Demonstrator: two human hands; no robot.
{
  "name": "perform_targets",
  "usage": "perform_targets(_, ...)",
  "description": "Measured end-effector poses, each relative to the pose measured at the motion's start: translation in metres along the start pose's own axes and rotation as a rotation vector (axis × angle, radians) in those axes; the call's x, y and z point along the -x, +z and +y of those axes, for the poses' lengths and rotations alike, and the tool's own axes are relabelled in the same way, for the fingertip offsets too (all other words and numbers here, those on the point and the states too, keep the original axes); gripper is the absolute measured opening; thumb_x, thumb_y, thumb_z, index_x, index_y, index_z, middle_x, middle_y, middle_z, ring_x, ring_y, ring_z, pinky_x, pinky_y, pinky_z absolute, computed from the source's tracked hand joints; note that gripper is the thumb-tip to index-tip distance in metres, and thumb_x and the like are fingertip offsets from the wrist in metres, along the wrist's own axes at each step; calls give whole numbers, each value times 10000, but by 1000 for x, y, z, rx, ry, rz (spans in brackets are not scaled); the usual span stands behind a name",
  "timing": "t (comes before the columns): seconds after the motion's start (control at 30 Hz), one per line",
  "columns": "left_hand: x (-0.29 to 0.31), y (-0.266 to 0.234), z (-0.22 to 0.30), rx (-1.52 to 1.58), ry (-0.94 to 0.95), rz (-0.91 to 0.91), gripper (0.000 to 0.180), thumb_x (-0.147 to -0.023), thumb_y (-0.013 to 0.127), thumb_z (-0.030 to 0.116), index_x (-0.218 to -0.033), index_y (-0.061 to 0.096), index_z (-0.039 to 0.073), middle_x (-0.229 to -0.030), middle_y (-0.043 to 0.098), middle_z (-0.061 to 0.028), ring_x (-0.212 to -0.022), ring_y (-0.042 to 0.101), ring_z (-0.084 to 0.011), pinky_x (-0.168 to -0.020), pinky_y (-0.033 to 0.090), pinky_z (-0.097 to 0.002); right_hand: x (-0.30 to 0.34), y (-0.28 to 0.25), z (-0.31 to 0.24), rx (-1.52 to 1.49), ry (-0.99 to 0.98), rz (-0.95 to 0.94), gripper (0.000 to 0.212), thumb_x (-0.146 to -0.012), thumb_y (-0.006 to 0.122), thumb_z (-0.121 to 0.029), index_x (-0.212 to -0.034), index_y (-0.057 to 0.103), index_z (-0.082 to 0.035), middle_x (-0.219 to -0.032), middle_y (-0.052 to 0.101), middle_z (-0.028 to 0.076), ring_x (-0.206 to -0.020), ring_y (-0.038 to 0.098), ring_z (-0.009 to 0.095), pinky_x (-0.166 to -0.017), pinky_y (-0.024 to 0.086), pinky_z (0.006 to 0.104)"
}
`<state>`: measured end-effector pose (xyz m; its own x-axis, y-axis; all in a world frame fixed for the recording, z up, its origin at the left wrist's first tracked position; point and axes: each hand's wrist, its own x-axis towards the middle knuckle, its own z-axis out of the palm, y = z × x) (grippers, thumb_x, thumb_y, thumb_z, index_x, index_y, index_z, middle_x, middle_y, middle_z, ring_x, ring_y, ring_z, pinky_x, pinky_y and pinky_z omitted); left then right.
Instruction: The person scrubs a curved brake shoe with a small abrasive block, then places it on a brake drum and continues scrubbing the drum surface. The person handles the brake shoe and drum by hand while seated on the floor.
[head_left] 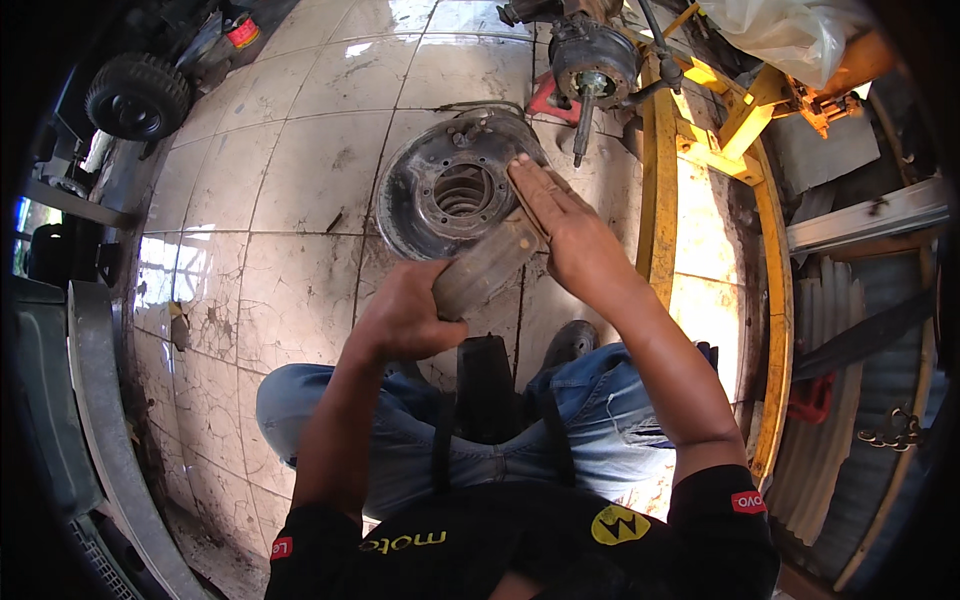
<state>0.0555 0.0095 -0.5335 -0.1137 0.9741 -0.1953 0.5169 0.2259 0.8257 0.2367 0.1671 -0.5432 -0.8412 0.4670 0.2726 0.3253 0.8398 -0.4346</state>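
I'm watching the left hand gripping a curved metal piece over the tiled floor; right hand lying along it, clasp unclear; holed metal dish beyond is showing coils inside, its right edge partly hiding behind fingers

Bright light strikes the tile floor inside a yellow metal frame on my remote feed. Right of the frame, I see corrugated sheets near a pale beam; well left of the frame, cracked tiles shine with reflections.
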Motion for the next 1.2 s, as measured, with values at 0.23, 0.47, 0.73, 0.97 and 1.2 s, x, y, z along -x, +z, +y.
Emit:
perform_targets(0.23, -3, 30, -24, 200, -21, 96, 499, -609, 703, 101, -1072, 624, -67, -814, 674, -165, -748, 642, -202, -723, 516, -339, 19, 17, 6, 7, 9, -71, 685, -808, 467, 79, -1467, 395, -91, -1503, 410, 138, -1332, 435, 407, -1066, 416, 459)
perform_targets(0.47, -12, 38, -20, 176, -60, 118, 475, -611, 709, 113, -1051, 634, -49, -816, 671, -175, -741, 644, -224, -724, 517, -356, 24, 18, 12, 101, 4, -30, 660, -815, 479, 51, -1458, 405, -78, -1465, 459, 144, -1279, 483, 421, -1028, 448, 468)
perform_targets(0.73, -12, 49, -26, 240, 26, 171, 469, -625, 708, 106, -1058, 622, -51, -801, 658, -137, -717, 607, -189, -695, 506, -333, 7, -9, 25, 18, 240, 6, 773, -776, 478, 99, -1502, 336, -124, -1479, 436, 152, -1301, 482, 356, -1036, 456, 431)
perform_targets(0.97, -3, 44, -22, 195, -54, 128, 501, -637, 696, 110, -1109, 621, -39, -886, 673, -162, -823, 647, -256, -756, 511, -353, 19, 20, 30, 31, 183, 33, 829, -710, 505, 156, -1477, 394, -140, -1505, 411, 132, -1337, 445, 362, -1096, 400, 428)
perform_targets(1.2, -5, 42, -25, 254, -58, 103, 557, -632, 705, 123, -1159, 610, -31, -914, 693, -208, -847, 686, -298, -799, 520, -373, 17, 21, 24, 147, 143, -21, 743, -736, 517, 124, -1435, 450, -120, -1442, 482, 149, -1296, 487, 368, -1056, 444, 436)
